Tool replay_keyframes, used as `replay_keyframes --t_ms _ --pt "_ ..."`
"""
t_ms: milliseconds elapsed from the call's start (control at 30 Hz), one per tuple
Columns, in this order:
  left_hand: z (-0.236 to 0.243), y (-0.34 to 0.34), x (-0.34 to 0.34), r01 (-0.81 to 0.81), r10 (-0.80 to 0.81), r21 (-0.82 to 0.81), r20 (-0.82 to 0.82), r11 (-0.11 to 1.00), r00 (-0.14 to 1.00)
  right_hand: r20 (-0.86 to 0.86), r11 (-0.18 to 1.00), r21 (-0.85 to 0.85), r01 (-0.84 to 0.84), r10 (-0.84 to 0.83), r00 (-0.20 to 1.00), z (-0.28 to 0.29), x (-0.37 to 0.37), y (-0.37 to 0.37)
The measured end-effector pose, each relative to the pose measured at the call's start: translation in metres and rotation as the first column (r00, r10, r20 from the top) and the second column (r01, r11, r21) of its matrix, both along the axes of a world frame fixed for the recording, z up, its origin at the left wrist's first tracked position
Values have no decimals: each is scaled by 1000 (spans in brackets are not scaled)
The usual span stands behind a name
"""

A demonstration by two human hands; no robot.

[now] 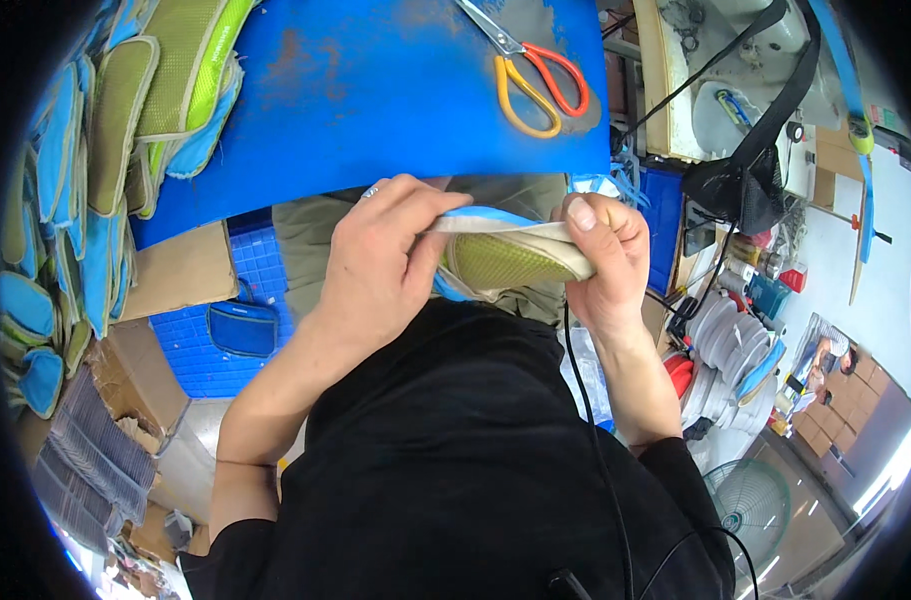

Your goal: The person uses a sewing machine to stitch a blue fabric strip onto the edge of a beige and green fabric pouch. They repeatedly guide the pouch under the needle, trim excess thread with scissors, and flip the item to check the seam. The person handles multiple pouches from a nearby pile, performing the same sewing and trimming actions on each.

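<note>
In front of my lap I hold a fabric piece (pixel 510 262) of olive-green mesh with a blue layer and pale binding along its edge. It is bent, with the bound edge turned upward. My left hand (pixel 380 255) pinches its left end between thumb and fingers. At the right end, my right hand (pixel 610 245) is closed on the binding, thumb on top. A pair of scissors (pixel 525 75) with one red and one yellow handle lies on the blue table (pixel 375 110) beyond my hands, its blades partly open.
Similar green and blue bound pieces (pixel 125 110) are heaped at the table's left. Below are a cardboard box (pixel 180 270) and a blue crate (pixel 190 345). To the right stand a machine (pixel 735 100), rolls of pale tape (pixel 725 350) and a fan (pixel 750 505). A black cable (pixel 585 390) hangs beside my right forearm.
</note>
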State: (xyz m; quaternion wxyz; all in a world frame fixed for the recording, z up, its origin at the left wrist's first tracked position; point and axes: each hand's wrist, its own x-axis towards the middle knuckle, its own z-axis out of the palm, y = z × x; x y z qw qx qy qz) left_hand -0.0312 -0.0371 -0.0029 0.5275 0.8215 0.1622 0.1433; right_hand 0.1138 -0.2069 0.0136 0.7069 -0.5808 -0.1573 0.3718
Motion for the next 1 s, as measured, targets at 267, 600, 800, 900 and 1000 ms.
replay_keyframes --t_ms 267,600,800,900,1000 --pt "-8 -26 -14 75 -68 -996 78 -44 995 -72 1000 27 9 -7 997 -27 18 -9" --pt "-12 -16 -18 154 -44 -986 152 59 987 -38 999 -13 -40 39 999 -25 19 4" --pt "-8 -5 -21 103 -7 -985 103 138 995 -83 996 10 -85 86 993 -31 20 11" --pt "-5 3 -21 24 45 -994 29 105 999 -265 999 7 -49 50 963 -22 14 18" --pt "-13 8 -22 1 77 -998 6 67 997 -314 997 -65 -40 18 949 -12 9 32"
